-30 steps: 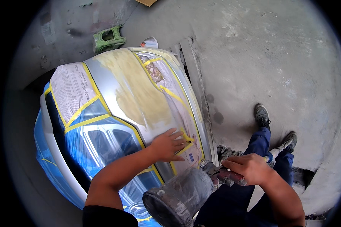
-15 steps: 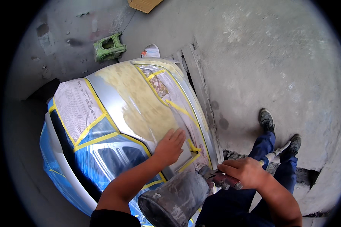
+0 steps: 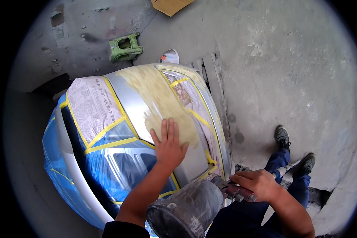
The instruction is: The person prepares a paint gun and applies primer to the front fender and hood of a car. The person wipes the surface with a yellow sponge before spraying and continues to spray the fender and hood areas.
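My left hand (image 3: pixel 171 147) lies flat on a silver car body panel (image 3: pixel 127 97), fingers spread and pointing away, at the near edge of a dull yellowish filler patch (image 3: pixel 176 109). My right hand (image 3: pixel 260 184) is wrapped round a spray gun (image 3: pixel 236 190), whose large, grimy grey cup (image 3: pixel 186 208) hangs tilted over the car's near edge. A hose (image 3: pixel 283 170) runs from the gun toward the right. Yellow tape (image 3: pixel 111 149) borders the panel, with printed masking paper (image 3: pixel 93 105) and blue plastic film (image 3: pixel 63 170) on the left. Paper also covers the window opening (image 3: pixel 182 93).
A green plastic stool (image 3: pixel 125 47) lies on its side beyond the car, with a cardboard box (image 3: pixel 170 6) farther off. Grey concrete floor (image 3: pixel 273 79) extends to the right. At lower right are my shoes (image 3: pixel 282 137) and a dark broken floor gap (image 3: pixel 319 196).
My left hand has slid left and slightly away across the panel, turning so its fingers point more straight ahead. The view has shifted a little. The right hand keeps hold of the spray gun.
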